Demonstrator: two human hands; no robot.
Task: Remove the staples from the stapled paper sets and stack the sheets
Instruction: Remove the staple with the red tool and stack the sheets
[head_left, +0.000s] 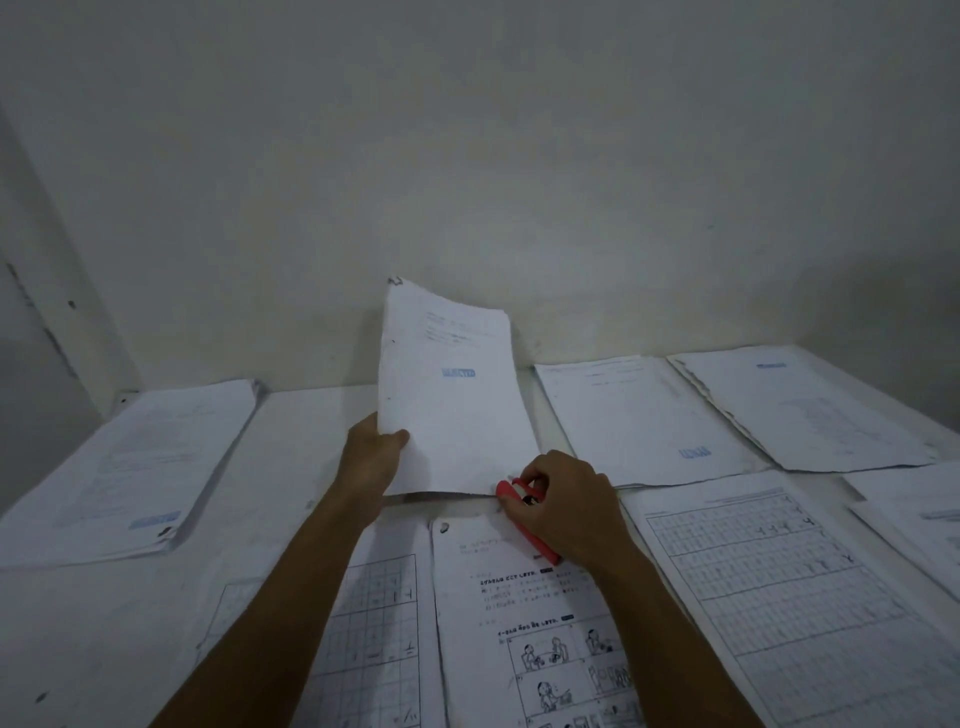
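A white table set against a pale wall carries papers across its width. A thick stack of sheets lies at the left of the frame; two stapled sets with blue stamps lie side by side at upper right. Gridded worksheets fill the lower right, and an illustrated worksheet lies at bottom centre beside another gridded sheet.

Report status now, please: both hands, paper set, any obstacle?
Left hand holds paper set upright by its edge. Right hand grips red staple remover at its bottom corner. No obstacle seen.
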